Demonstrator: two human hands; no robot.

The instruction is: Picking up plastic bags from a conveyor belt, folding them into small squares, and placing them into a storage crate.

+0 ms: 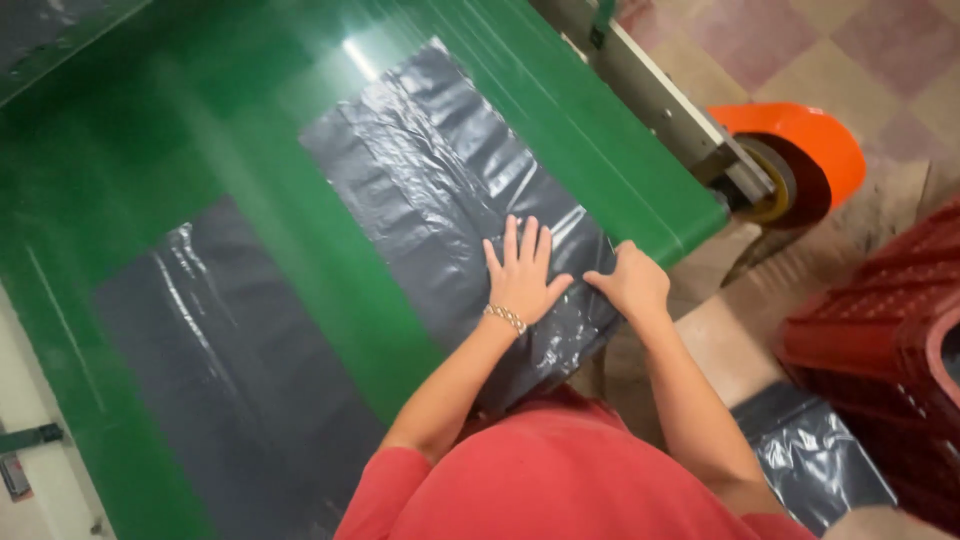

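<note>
Head view shows my left hand (pixel 522 275) flat, fingers spread, pressing a black bag (pixel 450 190) on the green belt (pixel 300 260). My right hand (pixel 630 283) curls over the bag's edge, near the belt's right edge. Another bag (pixel 230 370) lies further left.

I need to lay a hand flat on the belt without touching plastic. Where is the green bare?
Bare green belt runs between the two dark plastic sheets, and along the right edge beside the metal rail. Crowded where left hand and right hand press.
</note>
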